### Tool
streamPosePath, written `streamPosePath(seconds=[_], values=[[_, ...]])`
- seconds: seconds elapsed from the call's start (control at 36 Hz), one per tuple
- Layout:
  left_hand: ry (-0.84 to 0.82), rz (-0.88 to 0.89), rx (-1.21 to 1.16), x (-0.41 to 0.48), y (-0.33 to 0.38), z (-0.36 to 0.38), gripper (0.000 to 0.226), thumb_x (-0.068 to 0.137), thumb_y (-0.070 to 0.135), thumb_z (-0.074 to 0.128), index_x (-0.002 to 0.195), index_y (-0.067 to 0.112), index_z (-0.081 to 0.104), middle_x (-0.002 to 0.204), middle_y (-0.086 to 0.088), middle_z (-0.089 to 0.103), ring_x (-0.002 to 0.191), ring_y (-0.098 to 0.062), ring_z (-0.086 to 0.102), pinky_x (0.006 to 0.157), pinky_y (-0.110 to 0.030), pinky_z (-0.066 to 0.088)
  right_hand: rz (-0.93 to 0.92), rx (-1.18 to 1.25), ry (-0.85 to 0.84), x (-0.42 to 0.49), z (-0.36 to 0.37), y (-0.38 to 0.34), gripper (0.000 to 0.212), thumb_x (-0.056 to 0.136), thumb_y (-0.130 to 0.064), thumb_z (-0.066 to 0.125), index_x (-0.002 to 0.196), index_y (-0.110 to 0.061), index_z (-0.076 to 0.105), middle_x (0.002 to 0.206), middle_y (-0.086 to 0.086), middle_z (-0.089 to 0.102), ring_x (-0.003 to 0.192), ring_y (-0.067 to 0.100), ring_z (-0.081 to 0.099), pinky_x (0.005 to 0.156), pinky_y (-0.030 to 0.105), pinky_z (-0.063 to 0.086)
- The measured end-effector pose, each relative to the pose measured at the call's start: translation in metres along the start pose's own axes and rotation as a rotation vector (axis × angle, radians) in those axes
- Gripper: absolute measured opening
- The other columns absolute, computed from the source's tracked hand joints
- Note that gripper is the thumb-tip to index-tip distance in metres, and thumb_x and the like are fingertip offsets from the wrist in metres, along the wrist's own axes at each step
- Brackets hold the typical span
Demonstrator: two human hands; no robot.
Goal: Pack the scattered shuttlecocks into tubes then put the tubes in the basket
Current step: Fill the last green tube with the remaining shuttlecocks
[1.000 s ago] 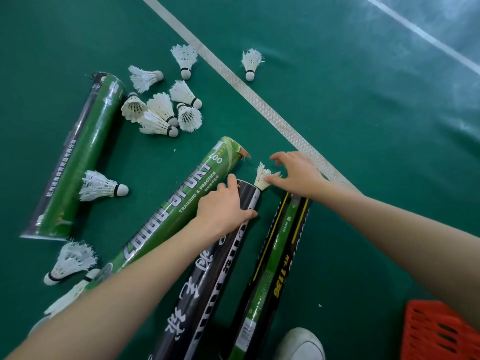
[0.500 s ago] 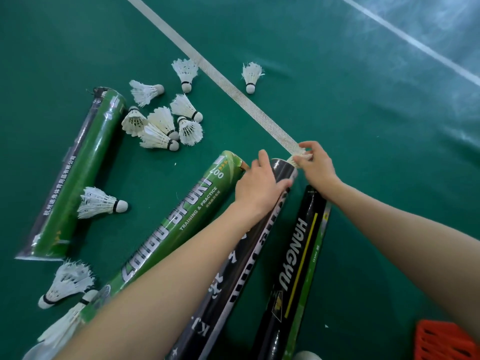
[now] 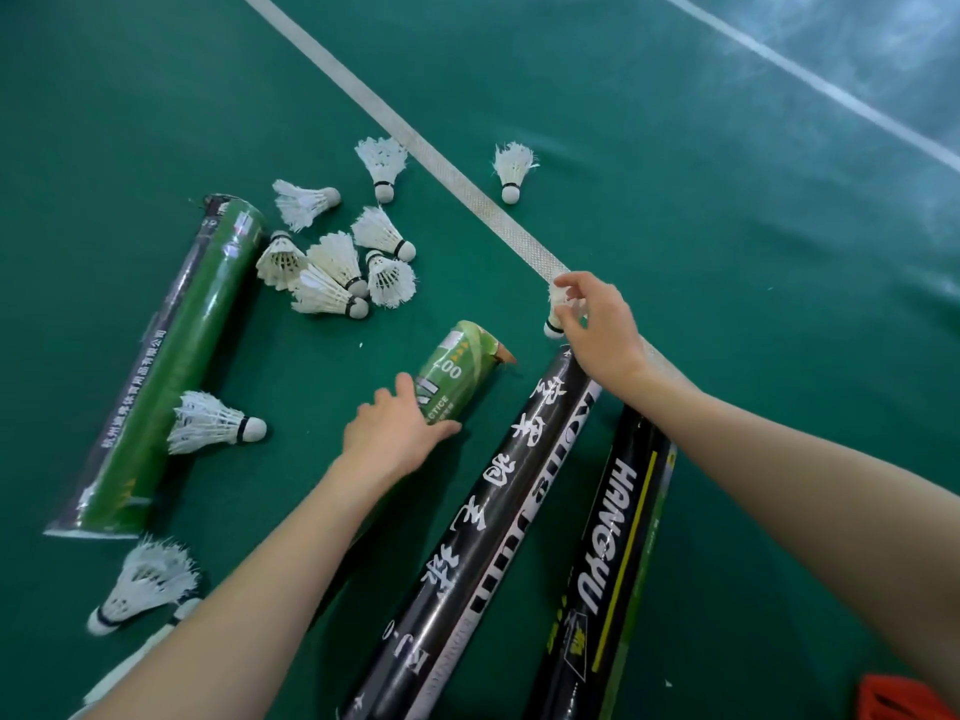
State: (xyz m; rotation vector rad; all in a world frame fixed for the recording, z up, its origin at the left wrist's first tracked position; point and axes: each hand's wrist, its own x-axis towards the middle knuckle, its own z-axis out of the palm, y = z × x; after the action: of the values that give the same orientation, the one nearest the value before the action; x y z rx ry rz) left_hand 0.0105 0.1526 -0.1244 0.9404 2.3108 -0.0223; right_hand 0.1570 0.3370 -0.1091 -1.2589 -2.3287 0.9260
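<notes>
The right hand (image 3: 597,330) pinches a white feathered shuttlecock (image 3: 557,314), cork down, just beside the mouth of the black cardboard tube with white lettering (image 3: 519,459); the left hand (image 3: 395,439) grips the green cardboard tube (image 3: 457,371) alongside. Packing looks barely begun; next, the cork needs lining up squarely with a tube mouth.

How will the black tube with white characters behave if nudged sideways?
Likely to roll: the black tube is a round cylinder lying on its side on the flat floor. Its glossy surface shows glare, so it may slip in a loose grip.
</notes>
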Motion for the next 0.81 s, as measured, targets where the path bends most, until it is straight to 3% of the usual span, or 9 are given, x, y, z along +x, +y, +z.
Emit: streamPosePath(seconds=[0.08, 0.22, 0.28, 0.39, 0.47, 0.56, 0.61, 0.69, 0.81], values=[[-0.039, 0.075, 0.004, -0.011, 0.013, 0.01, 0.086, 0.075, 0.078, 0.048, 0.132, 0.016, 0.03, 0.111, -0.006, 0.054, 0.094, -0.025, 0.059, 0.08, -0.041, 0.054, -0.036, -0.004, -0.035, 0.003, 0.005, -0.008, 0.03, 0.097, -0.015, 0.05, 0.127, -0.014, 0.053, 0.111, -0.002, 0.054, 0.102, 0.008, 0.045, 0.086, 0.016, 0.03], [-0.056, 0.139, 0.005, -0.026, 0.036, 0.022, 0.089, 0.081, 0.08, 0.03, 0.136, 0.009, 0.032, 0.121, -0.012, 0.052, 0.106, -0.031, 0.057, 0.086, -0.043, 0.049, 0.007, -0.022, -0.091, 0.008, 0.02, -0.017, 0.03, 0.099, -0.016, 0.045, 0.128, -0.013, 0.052, 0.099, -0.001, 0.059, 0.095, 0.016, 0.053, 0.083, 0.03, 0.043], [-0.075, 0.153, 0.025, -0.024, 0.036, 0.011, 0.083, 0.082, 0.081, 0.023, 0.118, 0.01, 0.048, 0.108, -0.009, 0.059, 0.097, -0.029, 0.059, 0.078, -0.038, 0.048, 0.087, -0.04, -0.135, 0.013, 0.025, -0.016, 0.029, 0.1, -0.018, 0.042, 0.127, -0.012, 0.052, 0.086, -0.004, 0.056, 0.078, 0.016, 0.053, 0.068, 0.031, 0.042], [0.031, 0.197, 0.115, -0.015, 0.036, -0.02, 0.07, 0.089, 0.073, 0.023, 0.07, 0.012, 0.053, 0.078, -0.004, 0.061, 0.077, -0.025, 0.06, 0.067, -0.032, 0.046, 0.191, -0.072, -0.2, 0.025, 0.028, -0.013, 0.031, 0.101, -0.026, 0.043, 0.124, -0.009, 0.054, 0.116, 0.007, 0.056, 0.088, 0.018, 0.053, 0.074, 0.028, 0.041], [0.096, 0.208, 0.185, 0.003, 0.038, -0.042, 0.047, 0.097, 0.053, 0.037, 0.091, 0.012, 0.061, 0.101, -0.008, 0.065, 0.094, -0.029, 0.061, 0.073, -0.033, 0.044, 0.194, -0.06, -0.161, 0.035, 0.028, -0.017, 0.038, 0.1, -0.03, 0.046, 0.131, -0.01, 0.051, 0.133, 0.01, 0.044, 0.116, 0.022, 0.047, 0.097, 0.03, 0.035], [0.073, 0.211, 0.19, 0.023, 0.037, -0.058, 0.037, 0.096, 0.042, 0.044, 0.114, 0.015, 0.06, 0.117, -0.008, 0.062, 0.106, -0.03, 0.058, 0.08, -0.035, 0.044, 0.133, -0.083, -0.189, 0.044, 0.032, -0.029, 0.033, 0.1, -0.027, 0.046, 0.128, -0.011, 0.054, 0.135, 0.009, 0.045, 0.128, 0.022, 0.04, 0.099, 0.028, 0.032], [0.046, 0.22, 0.214, 0.031, 0.033, -0.069, 0.036, 0.094, 0.04, 0.047, 0.119, 0.016, 0.057, 0.12, -0.006, 0.06, 0.108, -0.029, 0.057, 0.081, -0.034, 0.045, 0.079, -0.128, -0.238, 0.048, 0.039, -0.04, 0.028, 0.099, -0.025, 0.047, 0.122, -0.013, 0.057, 0.135, 0.008, 0.046, 0.129, 0.022, 0.038, 0.096, 0.027, 0.032], [-0.002, 0.221, 0.244, 0.04, 0.022, -0.089, 0.035, 0.092, 0.036, 0.05, 0.12, 0.016, 0.058, 0.119, -0.006, 0.061, 0.109, -0.027, 0.057, 0.083, -0.034, 0.047, -0.013, -0.206, -0.287, 0.053, 0.054, -0.058, 0.023, 0.097, -0.025, 0.051, 0.114, -0.015, 0.062, 0.13, 0.008, 0.05, 0.129, 0.025, 0.037, 0.106, 0.04, 0.034], [-0.012, 0.23, 0.26, 0.052, 0.0, -0.118, 0.031, 0.089, 0.031, 0.052, 0.114, 0.014, 0.058, 0.116, -0.006, 0.06, 0.105, -0.026, 0.057, 0.082, -0.034, 0.049, -0.083, -0.18, -0.391, 0.061, 0.079, -0.086, 0.028, 0.095, -0.024, 0.053, 0.121, -0.015, 0.058, 0.127, 0.008, 0.053, 0.125, 0.024, 0.042, 0.105, 0.039, 0.036]])
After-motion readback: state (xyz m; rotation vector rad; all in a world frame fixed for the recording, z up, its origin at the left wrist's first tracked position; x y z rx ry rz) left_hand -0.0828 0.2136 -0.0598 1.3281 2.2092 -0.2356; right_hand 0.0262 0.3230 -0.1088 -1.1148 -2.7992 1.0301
